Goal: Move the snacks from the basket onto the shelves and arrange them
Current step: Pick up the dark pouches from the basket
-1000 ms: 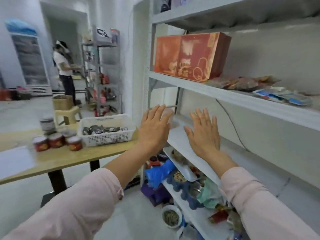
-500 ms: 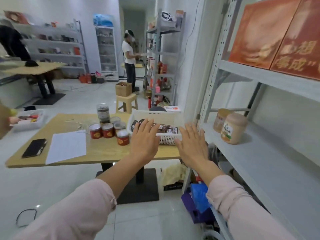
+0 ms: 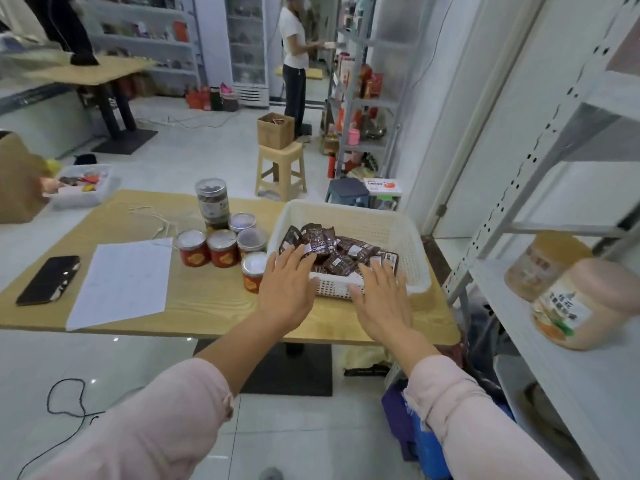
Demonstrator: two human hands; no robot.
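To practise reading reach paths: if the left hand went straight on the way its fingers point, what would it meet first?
Most likely the snack packets in the basket; the left hand points at them over the near rim, though its height above the rim is unclear.

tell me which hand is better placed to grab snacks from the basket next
Left, probably. The left hand is open with fingertips over the dark snack packets piled in the basket; the right hand, also open, sits mostly over its near rim.
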